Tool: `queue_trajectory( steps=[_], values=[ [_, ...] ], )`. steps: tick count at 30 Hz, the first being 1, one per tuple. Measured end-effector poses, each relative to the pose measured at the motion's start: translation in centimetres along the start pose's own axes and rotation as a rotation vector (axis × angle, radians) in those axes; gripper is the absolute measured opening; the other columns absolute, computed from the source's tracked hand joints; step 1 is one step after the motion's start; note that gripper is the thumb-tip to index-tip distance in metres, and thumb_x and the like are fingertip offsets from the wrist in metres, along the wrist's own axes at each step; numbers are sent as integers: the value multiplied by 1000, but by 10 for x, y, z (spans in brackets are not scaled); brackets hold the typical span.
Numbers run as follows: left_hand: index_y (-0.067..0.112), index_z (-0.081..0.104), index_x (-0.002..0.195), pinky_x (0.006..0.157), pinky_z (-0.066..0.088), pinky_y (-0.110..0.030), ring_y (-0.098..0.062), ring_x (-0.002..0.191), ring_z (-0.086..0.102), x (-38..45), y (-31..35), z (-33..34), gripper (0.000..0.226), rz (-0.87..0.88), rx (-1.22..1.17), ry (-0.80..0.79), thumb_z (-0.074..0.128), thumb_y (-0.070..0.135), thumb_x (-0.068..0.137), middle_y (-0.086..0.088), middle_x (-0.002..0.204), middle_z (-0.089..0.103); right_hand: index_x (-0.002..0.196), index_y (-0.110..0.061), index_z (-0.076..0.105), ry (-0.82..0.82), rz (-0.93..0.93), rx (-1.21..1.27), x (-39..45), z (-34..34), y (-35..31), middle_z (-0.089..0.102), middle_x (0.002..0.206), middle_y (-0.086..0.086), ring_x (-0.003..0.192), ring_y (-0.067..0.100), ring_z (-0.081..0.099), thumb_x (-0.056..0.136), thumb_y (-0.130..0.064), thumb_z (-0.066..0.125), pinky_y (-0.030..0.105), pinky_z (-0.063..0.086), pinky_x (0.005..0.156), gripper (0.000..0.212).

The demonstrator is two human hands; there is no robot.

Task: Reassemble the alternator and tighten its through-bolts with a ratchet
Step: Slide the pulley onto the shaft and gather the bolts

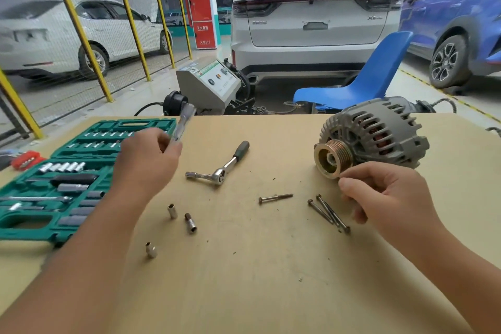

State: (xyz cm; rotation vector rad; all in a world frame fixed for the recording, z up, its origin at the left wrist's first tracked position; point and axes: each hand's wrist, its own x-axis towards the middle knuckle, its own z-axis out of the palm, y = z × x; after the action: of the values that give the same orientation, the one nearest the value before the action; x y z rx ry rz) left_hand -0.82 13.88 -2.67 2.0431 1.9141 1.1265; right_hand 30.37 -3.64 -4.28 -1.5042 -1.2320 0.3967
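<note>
Although the alternator [376,133] lies closed on the workbench [271,266] at far right, its through-bolts [329,213] lie loose beside it, none fitted. The right hand [385,198], fingers loosely curled, holds nothing; the left hand [147,160] grips a blurred metal tool [184,120]. The ratchet [219,168] lies unused.

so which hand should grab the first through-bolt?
Right, probably. The right hand hangs just beside the through-bolts lying on the table, near the alternator, fingers loosely curled and seemingly empty. The left hand is across by the socket case, gripping a blurred metal tool.
</note>
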Motion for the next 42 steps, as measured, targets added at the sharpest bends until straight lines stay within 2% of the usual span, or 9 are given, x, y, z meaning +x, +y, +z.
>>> queue_trajectory(
  steps=[3, 7, 11, 16, 20, 25, 30, 37, 42],
  values=[
    [16, 64, 96, 55, 53, -29, -18, 66, 65, -32, 49, -3, 10, 62, -802, -124, 74, 16, 93, -3, 81, 71, 76, -27, 79, -9, -30, 42, -3, 1, -4, 69, 61, 4, 43, 20, 61, 90, -8, 72, 25, 52, 44, 24],
    [19, 60, 80, 64, 60, -33, -23, 61, 68, -99, 102, 37, 20, -86, -1374, -421, 74, 5, 79, -18, 98, 75, 82, -17, 80, -181, 263, 288, -9, 12, -12, 71, 69, 16, 44, 26, 59, 96, -25, 66, 32, 48, 42, 21],
    [5, 62, 86, 73, 63, -41, -30, 72, 72, -124, 118, 61, 17, -222, -1633, -545, 78, 12, 88, -26, 109, 73, 93, -6, 74, -348, 642, 691, -15, 31, -20, 68, 78, 20, 41, 20, 54, 90, -49, 63, 27, 45, 39, 44],
    [4, 70, 80, 75, 61, -40, -33, 86, 70, -107, 102, 54, 51, -323, -1768, -694, 92, 47, 65, -29, 130, 66, 76, -14, 68, -249, 801, 1003, -11, 59, -34, 56, 60, 6, 35, 12, 40, 90, -55, 63, 21, 34, 39, 44],
    [-5, 77, 104, 91, 59, -42, -34, 105, 71, -86, 84, 41, 58, -246, -1708, -910, 83, 46, 78, -25, 141, 60, 58, -16, 59, -127, 982, 1213, -10, 86, -41, 41, 50, -2, 32, 9, 27, 71, -56, 80, 17, 23, 34, 47],
    [1, 78, 105, 56, 61, -33, -27, 63, 71, -77, 62, 40, 33, -190, -1125, -795, 74, 21, 79, -30, 91, 73, 85, -16, 62, 30, 1006, 1280, -3, 93, -30, 43, 50, -4, 33, 7, 27, 85, -38, 78, 16, 24, 35, 27],
    [14, 73, 77, 36, 31, -17, -17, 36, 41, -96, 59, 49, 34, -49, -815, -911, 67, 40, 98, -18, 65, 57, 93, -13, 66, 27, 874, 1187, 5, 97, -23, 44, 51, -2, 35, 8, 30, 96, -29, 69, 17, 30, 37, 16],
    [37, 80, 95, 54, 46, -32, -15, 57, 60, -101, 63, 58, 24, 396, -697, -476, 67, 52, 80, 3, 69, 69, 102, -11, 65, 25, 744, 1190, -1, 101, -9, 43, 54, 1, 37, 11, 33, 100, -40, 62, 21, 33, 40, 30],
    [45, 80, 105, 60, 54, -21, -12, 68, 69, -102, 67, 55, 39, 387, -831, -375, 85, 21, 75, 1, 88, 74, 91, -11, 59, -75, 596, 1061, -4, 110, -3, 46, 62, 7, 42, 13, 35, 100, -46, 58, 26, 38, 45, 36]
  ],
)
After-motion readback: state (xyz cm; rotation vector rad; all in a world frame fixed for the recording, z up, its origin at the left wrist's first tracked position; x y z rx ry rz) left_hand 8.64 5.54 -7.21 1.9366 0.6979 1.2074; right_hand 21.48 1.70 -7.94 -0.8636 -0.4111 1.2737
